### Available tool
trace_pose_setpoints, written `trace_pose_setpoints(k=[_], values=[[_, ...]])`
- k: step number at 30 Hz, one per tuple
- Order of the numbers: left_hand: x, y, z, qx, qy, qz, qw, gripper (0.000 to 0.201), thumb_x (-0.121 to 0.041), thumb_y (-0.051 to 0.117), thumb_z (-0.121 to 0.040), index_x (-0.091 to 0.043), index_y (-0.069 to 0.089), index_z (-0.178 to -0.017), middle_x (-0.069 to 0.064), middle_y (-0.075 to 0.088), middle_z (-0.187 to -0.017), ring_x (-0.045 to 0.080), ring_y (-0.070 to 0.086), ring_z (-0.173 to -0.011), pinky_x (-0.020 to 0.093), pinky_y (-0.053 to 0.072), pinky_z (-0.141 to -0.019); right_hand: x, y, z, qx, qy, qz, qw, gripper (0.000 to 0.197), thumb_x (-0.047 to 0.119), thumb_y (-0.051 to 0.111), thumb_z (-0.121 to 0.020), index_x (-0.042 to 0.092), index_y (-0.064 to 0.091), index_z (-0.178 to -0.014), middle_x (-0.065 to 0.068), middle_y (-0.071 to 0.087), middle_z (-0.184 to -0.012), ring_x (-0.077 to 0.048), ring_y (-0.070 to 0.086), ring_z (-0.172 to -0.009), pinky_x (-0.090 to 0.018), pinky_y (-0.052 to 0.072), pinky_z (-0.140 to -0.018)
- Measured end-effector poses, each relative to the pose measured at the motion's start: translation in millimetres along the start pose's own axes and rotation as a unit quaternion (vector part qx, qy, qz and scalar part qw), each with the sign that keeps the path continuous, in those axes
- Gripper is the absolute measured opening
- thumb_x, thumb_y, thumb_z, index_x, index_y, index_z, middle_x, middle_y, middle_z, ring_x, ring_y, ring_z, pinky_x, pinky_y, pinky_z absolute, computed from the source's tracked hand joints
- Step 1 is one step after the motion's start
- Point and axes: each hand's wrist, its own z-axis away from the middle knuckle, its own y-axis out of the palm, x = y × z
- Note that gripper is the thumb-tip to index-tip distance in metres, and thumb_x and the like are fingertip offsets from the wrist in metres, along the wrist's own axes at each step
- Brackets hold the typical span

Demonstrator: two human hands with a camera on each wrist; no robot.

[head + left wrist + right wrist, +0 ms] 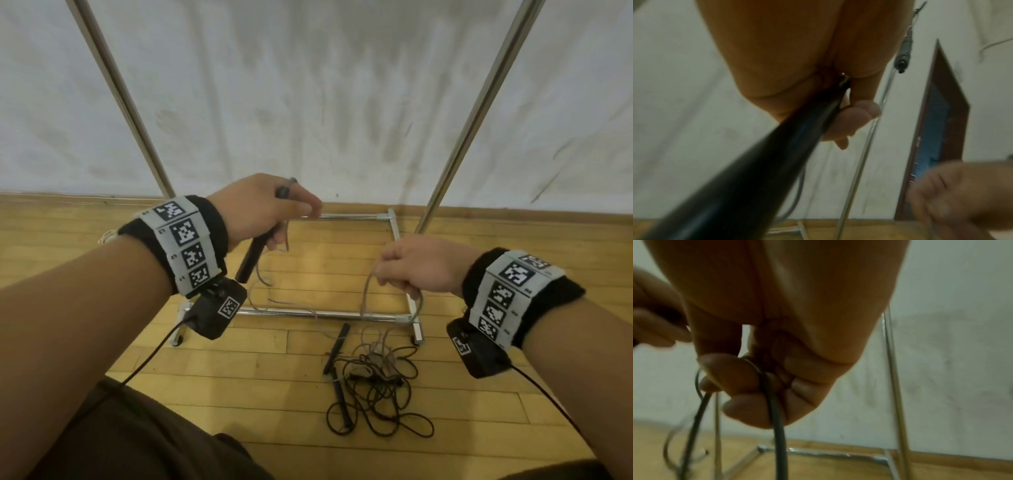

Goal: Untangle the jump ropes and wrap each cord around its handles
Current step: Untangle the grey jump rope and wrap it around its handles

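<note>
My left hand grips a black jump-rope handle that slants down and to the left; the same handle fills the left wrist view. A thin grey cord hangs in loops below that hand. Raised at the right, my right hand holds a loop of the grey cord; in the right wrist view the cord runs through its curled fingers. On the floor lies a tangle of black cord with two black handles.
A chrome rack base lies on the wooden floor under my hands, its two upright poles rising against a white sheet. Cables run from both wrist cameras. A dark trouser leg fills the lower left.
</note>
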Motion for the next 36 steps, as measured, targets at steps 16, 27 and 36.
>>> trace_pose_setpoints(k=[16, 27, 36], values=[[-34.3, 16.5, 2.1, 0.009, 0.118, 0.147, 0.982, 0.023, -0.042, 0.076, -0.088, -0.027, 0.069, -0.072, 0.0, 0.057, -0.067, 0.012, 0.038, -0.042, 0.021, 0.033, -0.039, 46.1, -22.9, 27.4, -0.133, -0.168, -0.248, 0.945, 0.027, 0.022, 0.055, -0.104, 0.005, 0.067, -0.088, -0.006, 0.051, -0.063, -0.02, 0.048, -0.055, -0.027, 0.047, -0.055], [-41.1, -35.2, 8.3, -0.232, 0.104, 0.313, 0.915, 0.027, -0.025, 0.066, -0.097, -0.023, 0.061, -0.07, -0.003, 0.049, -0.065, 0.012, 0.032, -0.049, 0.023, 0.028, -0.041, -27.9, 0.7, -1.5, -0.085, -0.05, -0.156, 0.983, 0.028, 0.023, 0.052, -0.106, 0.005, 0.068, -0.092, -0.002, 0.061, -0.066, -0.018, 0.061, -0.061, -0.036, 0.054, -0.068], [-0.3, -40.1, 5.7, -0.235, -0.034, 0.084, 0.968, 0.016, -0.029, 0.069, -0.096, -0.028, 0.08, -0.107, 0.001, 0.081, -0.105, 0.013, 0.051, -0.046, 0.029, 0.045, -0.044, -63.5, 14.2, -11.0, 0.014, 0.112, 0.081, 0.99, 0.036, 0.04, 0.05, -0.105, 0.015, 0.07, -0.088, 0.003, 0.065, -0.07, -0.011, 0.063, -0.058, -0.027, 0.052, -0.064]])
